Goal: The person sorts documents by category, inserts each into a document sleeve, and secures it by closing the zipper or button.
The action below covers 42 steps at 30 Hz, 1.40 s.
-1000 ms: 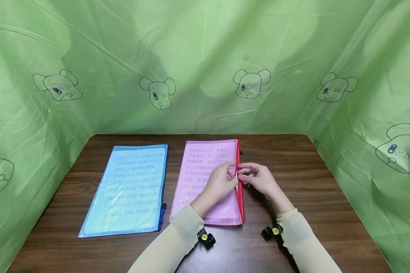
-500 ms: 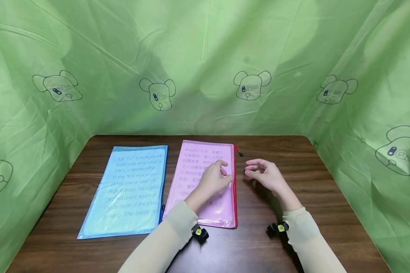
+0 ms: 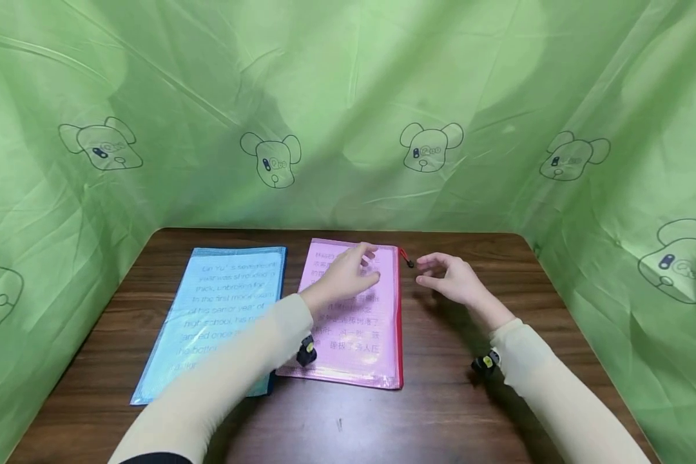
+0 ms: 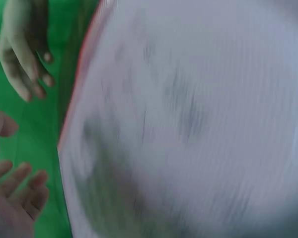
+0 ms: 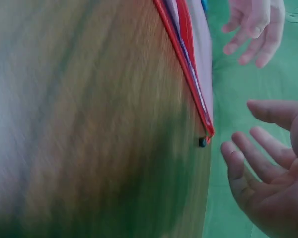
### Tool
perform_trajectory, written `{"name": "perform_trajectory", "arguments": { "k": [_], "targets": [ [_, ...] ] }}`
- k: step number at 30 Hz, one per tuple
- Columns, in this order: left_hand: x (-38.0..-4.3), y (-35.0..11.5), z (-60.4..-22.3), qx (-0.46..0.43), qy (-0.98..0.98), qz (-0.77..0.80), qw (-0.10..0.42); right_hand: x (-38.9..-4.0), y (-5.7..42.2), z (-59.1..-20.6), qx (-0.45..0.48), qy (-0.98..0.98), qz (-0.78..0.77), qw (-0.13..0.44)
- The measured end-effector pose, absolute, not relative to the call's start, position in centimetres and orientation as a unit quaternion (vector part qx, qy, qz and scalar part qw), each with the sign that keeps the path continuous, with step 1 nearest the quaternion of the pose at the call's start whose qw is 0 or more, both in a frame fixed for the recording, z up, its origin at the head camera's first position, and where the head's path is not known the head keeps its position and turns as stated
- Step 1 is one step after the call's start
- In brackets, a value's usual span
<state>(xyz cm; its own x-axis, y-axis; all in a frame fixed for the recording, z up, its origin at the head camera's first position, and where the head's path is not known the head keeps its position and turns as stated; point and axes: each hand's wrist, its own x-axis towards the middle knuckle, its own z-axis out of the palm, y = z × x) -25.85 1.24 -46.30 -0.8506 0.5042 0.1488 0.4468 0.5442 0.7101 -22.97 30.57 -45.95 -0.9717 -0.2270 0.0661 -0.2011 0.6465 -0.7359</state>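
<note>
A pink mesh zip pouch (image 3: 354,332) lies on the table, printed Chinese text showing through it. Its red zip edge (image 3: 399,322) runs down the right side; in the right wrist view two red strips (image 5: 187,39) stand apart with a gap between them. My left hand (image 3: 343,276) is over the pouch's upper part, fingers loosely bent and holding nothing. To the right of the pouch, my right hand (image 3: 454,278) hovers with relaxed fingers, its fingertips close to the black-ended zip pull (image 3: 409,263). Both hands also appear in each wrist view.
A blue zip pouch (image 3: 232,283) with English text lies left of the pink one, partly covered by my left sleeve (image 3: 238,354). The dark wooden table (image 3: 429,412) is enclosed at the back and sides by green cloth (image 3: 348,193) printed with dog faces.
Both hands have let go of the red zip edge. The pink pouch has shifted slightly left and lies flatter. My left hand has moved up and left over it; my right hand has drawn off rightward.
</note>
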Motion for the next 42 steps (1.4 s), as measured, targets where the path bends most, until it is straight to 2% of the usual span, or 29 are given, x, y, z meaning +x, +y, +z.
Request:
{"name": "perform_trajectory", "arguments": {
  "k": [7, 14, 26, 32, 42],
  "targets": [
    [-29.3, -0.2, -45.8, 0.307, 0.887, 0.342, 0.038, -25.3, 30.8, -46.0, -0.134, 0.910, -0.392, 0.012],
    [-31.4, 1.3, -45.8, 0.332, 0.887, 0.317, 0.045, -27.6, 30.8, -46.7, -0.139, 0.908, -0.396, 0.015],
    [-33.1, 2.5, -48.5, 0.292, 0.888, 0.348, 0.063, -29.6, 30.1, -48.6, -0.123, 0.892, -0.433, 0.034],
    [-34.2, 2.8, -50.1, 0.291, 0.905, 0.302, 0.066, -30.3, 30.0, -49.5, -0.122, 0.892, -0.434, 0.041],
    [-34.4, 3.4, -50.3, 0.276, 0.910, 0.305, 0.055, -31.1, 29.1, -49.5, -0.131, 0.877, -0.459, 0.050]
  ]
}}
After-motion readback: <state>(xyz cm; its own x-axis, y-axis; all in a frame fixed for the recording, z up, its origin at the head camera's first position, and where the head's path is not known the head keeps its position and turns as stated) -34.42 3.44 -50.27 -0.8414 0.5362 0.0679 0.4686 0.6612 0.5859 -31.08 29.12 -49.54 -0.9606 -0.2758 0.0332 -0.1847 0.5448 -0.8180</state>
